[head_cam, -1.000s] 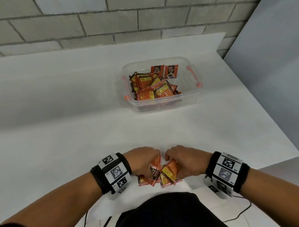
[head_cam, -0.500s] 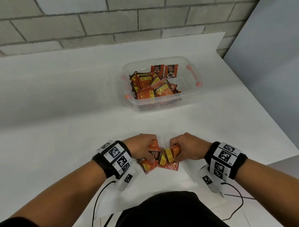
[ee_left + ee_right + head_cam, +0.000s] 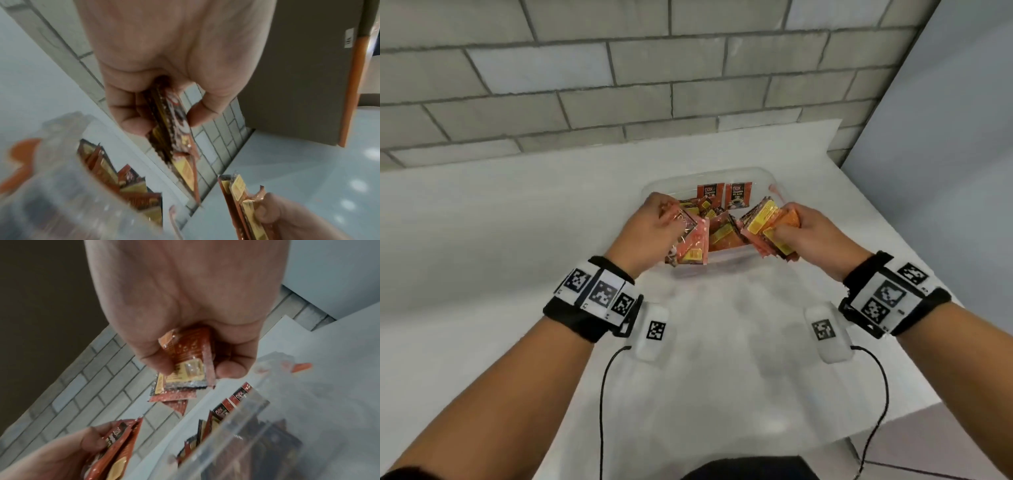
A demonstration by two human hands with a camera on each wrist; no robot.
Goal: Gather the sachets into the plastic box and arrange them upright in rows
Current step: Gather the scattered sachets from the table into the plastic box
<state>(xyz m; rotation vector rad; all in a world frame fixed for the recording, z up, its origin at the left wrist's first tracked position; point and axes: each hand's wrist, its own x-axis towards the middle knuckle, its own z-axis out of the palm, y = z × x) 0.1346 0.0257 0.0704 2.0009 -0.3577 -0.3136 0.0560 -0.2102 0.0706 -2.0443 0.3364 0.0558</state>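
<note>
A clear plastic box (image 3: 726, 265) with orange latches sits mid-table, holding a loose heap of orange-red sachets (image 3: 722, 233); two sachets (image 3: 724, 195) stand upright against its far wall. My left hand (image 3: 654, 222) grips a bunch of sachets (image 3: 690, 243) over the box's near left edge. In the left wrist view that bunch (image 3: 172, 123) is pinched between thumb and fingers. My right hand (image 3: 801, 229) grips another bunch (image 3: 767, 226) over the box's near right side; the right wrist view shows this bunch (image 3: 187, 363) fanned under the fingers.
The white table (image 3: 482, 240) runs back to a grey brick wall (image 3: 619, 68). Its right edge (image 3: 914, 267) drops to the floor, with a pale panel (image 3: 945, 120) beyond it. Cables (image 3: 602, 394) trail from both wristbands.
Both hands lifted the sachets off the table's near edge and carried them forward to the box, moving apart, each now holding its own bunch over the box.
</note>
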